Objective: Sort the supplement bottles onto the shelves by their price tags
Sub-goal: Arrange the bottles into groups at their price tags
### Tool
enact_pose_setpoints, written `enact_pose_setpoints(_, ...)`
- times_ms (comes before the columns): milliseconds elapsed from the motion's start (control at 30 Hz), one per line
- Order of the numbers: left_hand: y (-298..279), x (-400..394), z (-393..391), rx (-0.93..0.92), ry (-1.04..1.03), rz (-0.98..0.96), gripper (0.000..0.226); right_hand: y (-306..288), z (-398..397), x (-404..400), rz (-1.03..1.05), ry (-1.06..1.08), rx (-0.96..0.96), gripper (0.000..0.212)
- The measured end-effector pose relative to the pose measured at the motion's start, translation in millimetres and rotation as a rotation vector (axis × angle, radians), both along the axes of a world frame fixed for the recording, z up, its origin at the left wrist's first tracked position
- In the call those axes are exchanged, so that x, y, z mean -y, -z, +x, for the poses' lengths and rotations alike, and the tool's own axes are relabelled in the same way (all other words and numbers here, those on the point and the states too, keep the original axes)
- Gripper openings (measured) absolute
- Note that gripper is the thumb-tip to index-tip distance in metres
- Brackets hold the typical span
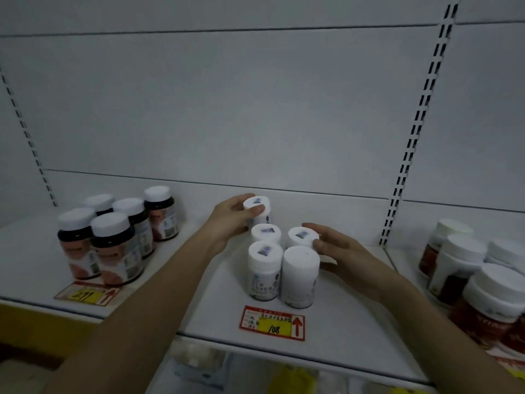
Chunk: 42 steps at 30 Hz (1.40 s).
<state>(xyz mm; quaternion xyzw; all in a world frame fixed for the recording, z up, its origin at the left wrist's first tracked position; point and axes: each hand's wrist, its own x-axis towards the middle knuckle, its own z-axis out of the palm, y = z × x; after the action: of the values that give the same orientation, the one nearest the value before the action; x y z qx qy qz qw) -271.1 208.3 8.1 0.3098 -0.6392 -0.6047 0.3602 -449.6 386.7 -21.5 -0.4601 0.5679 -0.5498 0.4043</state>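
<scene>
Several white supplement bottles stand clustered in the middle of the white shelf, behind a red and yellow price tag marked 108. My left hand grips the rearmost white bottle by its cap and side. My right hand rests with fairly straight fingers against the right side of the back-right bottle. In front stand a labelled bottle and a plain-capped bottle.
A group of dark bottles with white caps stands at the left behind another price tag. Red-brown bottles with white caps crowd the right end. The white back panel rises behind. A lower shelf holds blurred goods.
</scene>
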Motion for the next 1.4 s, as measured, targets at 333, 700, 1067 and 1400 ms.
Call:
enact_pose_setpoints(333,24,2,-4,-0.028,0.139,0.075,0.026,4,-6,-5,-0.001,-0.083,0.042,0.045)
enact_pose_setpoints(700,25,-2,-6,0.027,0.153,0.084,0.027,55,-36,11,0.291,0.220,-1.100,0.056)
enact_pose_setpoints(1067,29,-1,-3,0.008,0.052,-0.075,0.026,25,3,2,0.377,0.382,-1.078,0.043)
enact_pose_setpoints(1400,-67,-63,-9,0.286,0.135,-0.794,0.026,-75,33,-57,0.382,0.485,-1.093,0.026)
